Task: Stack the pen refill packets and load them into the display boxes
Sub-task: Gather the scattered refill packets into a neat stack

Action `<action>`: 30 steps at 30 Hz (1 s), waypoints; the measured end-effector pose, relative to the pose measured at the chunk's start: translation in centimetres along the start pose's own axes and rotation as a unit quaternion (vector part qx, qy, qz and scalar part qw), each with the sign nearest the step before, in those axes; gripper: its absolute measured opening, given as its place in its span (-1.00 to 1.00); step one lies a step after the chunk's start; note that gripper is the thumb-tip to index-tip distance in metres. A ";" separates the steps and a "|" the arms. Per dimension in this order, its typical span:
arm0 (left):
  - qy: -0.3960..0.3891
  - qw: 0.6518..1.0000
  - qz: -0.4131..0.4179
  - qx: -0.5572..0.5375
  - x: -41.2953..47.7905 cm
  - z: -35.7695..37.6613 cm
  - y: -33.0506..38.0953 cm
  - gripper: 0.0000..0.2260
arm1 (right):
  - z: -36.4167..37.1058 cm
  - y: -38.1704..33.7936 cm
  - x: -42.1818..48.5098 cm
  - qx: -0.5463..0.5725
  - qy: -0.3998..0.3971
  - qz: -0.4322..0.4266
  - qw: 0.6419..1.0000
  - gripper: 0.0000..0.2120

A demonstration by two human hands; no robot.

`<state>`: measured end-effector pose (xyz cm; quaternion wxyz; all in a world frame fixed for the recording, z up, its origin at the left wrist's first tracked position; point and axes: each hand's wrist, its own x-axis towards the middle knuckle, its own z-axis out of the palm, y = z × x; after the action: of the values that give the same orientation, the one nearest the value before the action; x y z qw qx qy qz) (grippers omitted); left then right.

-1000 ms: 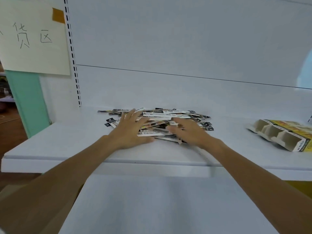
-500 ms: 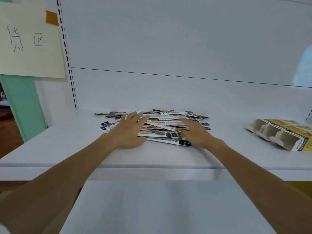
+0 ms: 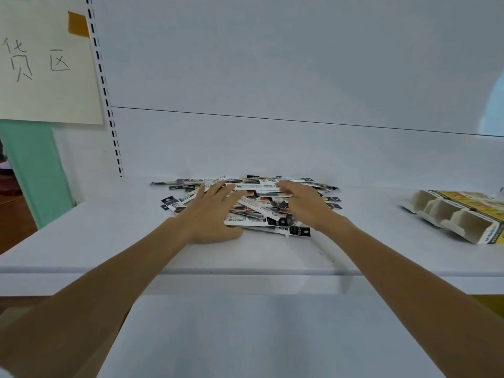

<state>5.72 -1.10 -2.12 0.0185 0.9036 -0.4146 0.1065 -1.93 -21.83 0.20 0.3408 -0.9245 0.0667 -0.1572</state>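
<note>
**Both hands flat on the packet pile**

At the far left a paper sign (image 3: 46, 64) with handwritten characters hangs on the wall, held by a strip of brown tape (image 3: 77, 24). Just beside it runs a slotted rail (image 3: 105, 85), and a green post (image 3: 35, 170) stands below.

On the white shelf (image 3: 95, 236) the left hand (image 3: 210, 214) lies palm down on the left part of the pile of pen refill packets (image 3: 261, 205). Its fingers are straight and fanned apart, pressing on the packets without closing round any, and the thumb points toward the pile's front edge.

The pile sits in the middle of the shelf, near the back wall. It is a loose heap of long, narrow packets lying flat and crossed at many angles. They are mostly white with printed text, black end tabs and some coloured print. A few ends stick out past the hands on the left, front and right.

The right hand (image 3: 308, 205) covers the right side of the heap, palm down. Its fingers stretch forward and inward, only slightly bent, with the tips on the topmost packets – they rest there rather than grip.

Well apart, at the shelf's right end, the display boxes (image 3: 458, 216) lie tipped over – pale cardboard with yellow printed faces and a row of open compartments showing bare insides.
</note>
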 end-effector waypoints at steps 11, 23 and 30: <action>-0.028 0.989 -0.123 -0.083 1.2 0.7 2.5 -0.11 | 3.1 -1.0 0.2 -0.050 -0.006 0.059 0.997 -0.54; 0.047 0.998 -0.027 -0.038 -0.8 -1.3 -2.5 0.02 | -0.8 -1.5 0.8 -0.325 -0.159 -0.081 0.929 -0.49; 0.027 0.998 0.005 -0.064 -0.6 -0.7 -2.8 -0.02 | 0.8 -4.8 0.9 -0.275 -0.214 -0.066 0.935 0.07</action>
<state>7.30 1.24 -1.42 0.0871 0.8952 -0.4245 0.1043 -0.69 -17.88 3.00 0.0685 -0.9961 -0.0285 0.0467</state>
